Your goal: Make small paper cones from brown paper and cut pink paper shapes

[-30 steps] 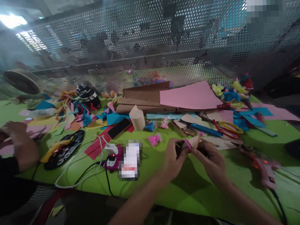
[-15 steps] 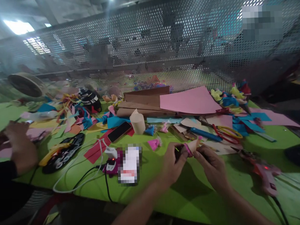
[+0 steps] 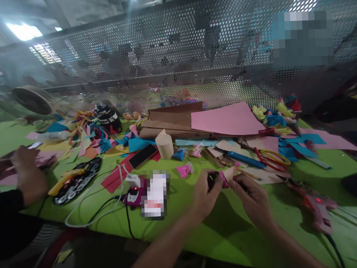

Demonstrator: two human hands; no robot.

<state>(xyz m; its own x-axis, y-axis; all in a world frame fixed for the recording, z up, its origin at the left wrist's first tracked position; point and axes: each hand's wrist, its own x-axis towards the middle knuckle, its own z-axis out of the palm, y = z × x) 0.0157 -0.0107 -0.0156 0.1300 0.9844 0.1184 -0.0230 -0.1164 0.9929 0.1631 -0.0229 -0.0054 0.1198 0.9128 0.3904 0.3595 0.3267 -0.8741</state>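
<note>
Between my two hands is a small cream paper cone (image 3: 228,173) with a pink band round its wide end and a bit of pink at its tip. My left hand (image 3: 206,191) is closed on the banded end. The fingers of my right hand (image 3: 251,194) pinch the cone's other side, partly hiding it. Just left of my hands lies a small pink piece in clear wrap (image 3: 185,171). A pink hot glue gun (image 3: 318,207) with a red light lies to the right of my right hand.
Red-and-yellow-handled scissors (image 3: 273,158), a blue cutter (image 3: 246,159) and paper scraps lie beyond my hands. A cream paper roll (image 3: 164,145) stands mid-table. Left are a lit phone (image 3: 155,195), a purple power strip (image 3: 133,194), white cable and another person's hand (image 3: 23,161).
My hands keep nearly the same hold on the cone. The view has shifted slightly. At the far left, the other person's hand has moved a little, and a small bright screen now shows beside it.
</note>
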